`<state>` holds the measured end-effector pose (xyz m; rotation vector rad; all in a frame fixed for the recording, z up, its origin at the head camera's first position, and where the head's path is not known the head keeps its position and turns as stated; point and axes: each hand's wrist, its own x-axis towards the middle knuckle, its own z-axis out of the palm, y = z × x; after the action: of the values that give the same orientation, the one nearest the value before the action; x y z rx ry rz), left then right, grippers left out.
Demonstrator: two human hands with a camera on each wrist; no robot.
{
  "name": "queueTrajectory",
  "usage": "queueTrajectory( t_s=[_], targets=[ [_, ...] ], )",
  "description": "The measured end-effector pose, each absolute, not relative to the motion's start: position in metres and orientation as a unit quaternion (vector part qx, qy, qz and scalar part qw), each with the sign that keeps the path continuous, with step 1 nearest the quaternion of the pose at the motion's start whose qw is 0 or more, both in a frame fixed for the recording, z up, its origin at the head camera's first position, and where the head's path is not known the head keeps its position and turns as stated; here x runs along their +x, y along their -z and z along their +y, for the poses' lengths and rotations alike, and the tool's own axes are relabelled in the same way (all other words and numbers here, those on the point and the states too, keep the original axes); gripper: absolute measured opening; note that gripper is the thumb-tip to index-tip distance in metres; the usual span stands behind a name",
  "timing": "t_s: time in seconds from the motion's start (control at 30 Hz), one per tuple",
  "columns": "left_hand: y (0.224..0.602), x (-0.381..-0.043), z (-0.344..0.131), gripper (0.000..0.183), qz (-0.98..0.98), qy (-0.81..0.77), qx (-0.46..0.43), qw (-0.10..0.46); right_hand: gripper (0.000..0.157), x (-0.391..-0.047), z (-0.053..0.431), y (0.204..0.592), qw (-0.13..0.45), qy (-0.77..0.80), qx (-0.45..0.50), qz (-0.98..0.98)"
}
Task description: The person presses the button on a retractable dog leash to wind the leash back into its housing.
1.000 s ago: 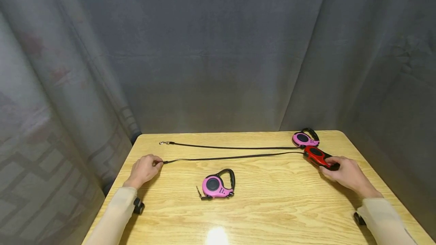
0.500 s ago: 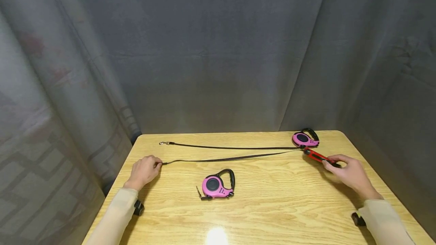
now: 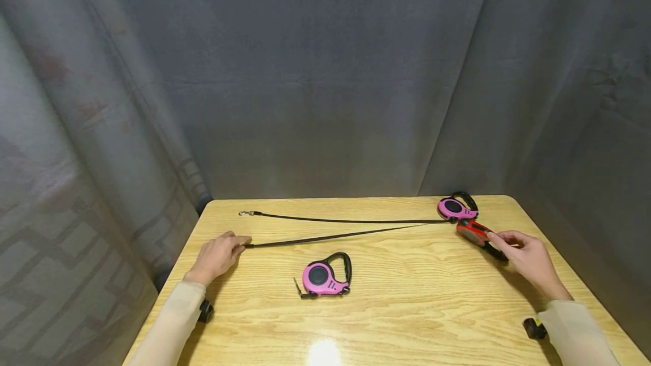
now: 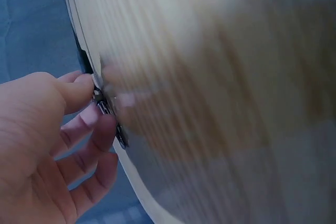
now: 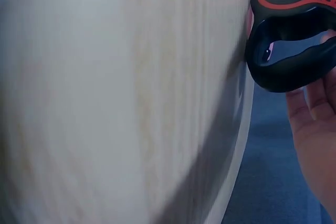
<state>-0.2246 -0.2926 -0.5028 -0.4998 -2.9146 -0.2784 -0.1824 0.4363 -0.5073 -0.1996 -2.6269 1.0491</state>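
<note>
In the head view my right hand [image 3: 529, 258] holds a red and black retractable dog leash [image 3: 474, 234] by its side, tilted over the table. The right wrist view shows the black loop handle [image 5: 291, 80] of that red leash hanging down, fingers behind it. From its casing a black strap [image 3: 325, 238] runs left across the table to my left hand [image 3: 216, 256]. There thumb and fingertips pinch the strap's end at the metal clip [image 4: 105, 104], seen in the left wrist view. Just behind the red leash lies a pink retractable leash [image 3: 454, 208], its strap [image 3: 351, 221] drawn out leftwards.
A second pink leash [image 3: 325, 278] with its strap wound in lies mid-table. The far strap ends in a metal snap hook [image 3: 246, 213] at the back left. The wooden table [image 3: 396, 309] is bordered by grey curtains [image 3: 315, 100] behind and at both sides.
My right hand has turned the red leash over, from face up through edge-on to its other face. The strap now runs straighter. My left hand stays in place, fingers slightly more extended.
</note>
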Motion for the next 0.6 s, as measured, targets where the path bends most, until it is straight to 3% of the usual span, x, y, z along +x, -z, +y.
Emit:
queueTrajectory(
  t_s=[0.27,0.6],
  targets=[
    [0.501,-0.226,-0.289,0.02,-0.977,0.107,-0.17,0.075,0.051,-0.182,0.434,0.506,0.132,-0.365,-0.074,-0.919],
    [0.5,-0.229,-0.278,0.028,-0.976,0.167,-0.136,0.016,0.039,-0.18,0.436,0.506,0.116,-0.373,-0.025,-0.92]
  ],
)
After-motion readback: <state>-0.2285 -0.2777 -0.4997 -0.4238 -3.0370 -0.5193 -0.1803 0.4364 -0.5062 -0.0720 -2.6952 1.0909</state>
